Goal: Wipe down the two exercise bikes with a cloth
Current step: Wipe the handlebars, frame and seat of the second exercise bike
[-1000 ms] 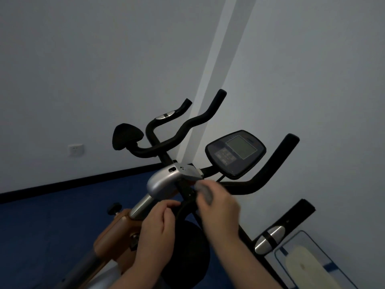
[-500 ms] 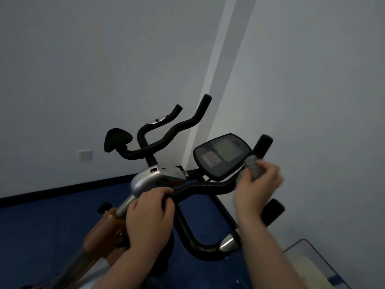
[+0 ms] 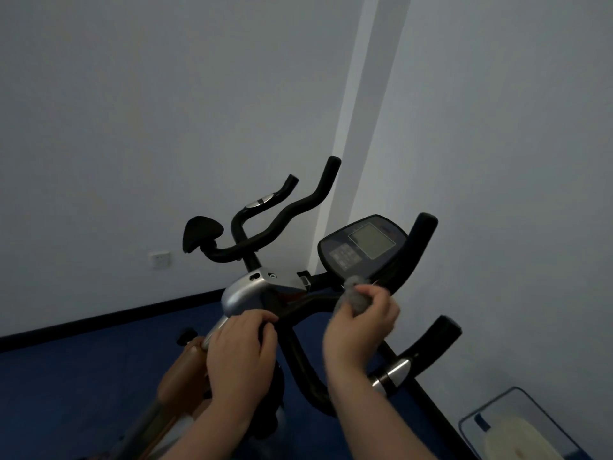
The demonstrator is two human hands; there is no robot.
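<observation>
An exercise bike with black handlebars [image 3: 419, 242], a silver stem cover [image 3: 245, 290] and a dark console [image 3: 363, 245] fills the lower middle of the head view. My right hand [image 3: 358, 327] grips a bunched grey cloth [image 3: 355, 295] against the handlebar just below the console. My left hand [image 3: 240, 353] holds the bar near the silver stem. Behind it, the black handlebars [image 3: 282, 214] and pad [image 3: 200, 235] of a second bike stand by the wall.
White walls meet in a corner right behind the bikes. The floor [image 3: 83, 376] is dark blue with a black skirting strip. A wall socket [image 3: 160, 259] sits at the left. A glass-edged scale-like object [image 3: 517, 429] lies at the bottom right.
My right hand has slid the cloth from the upright right grip down and inward along the bar to below the console. My left hand has stayed on the bar by the stem.
</observation>
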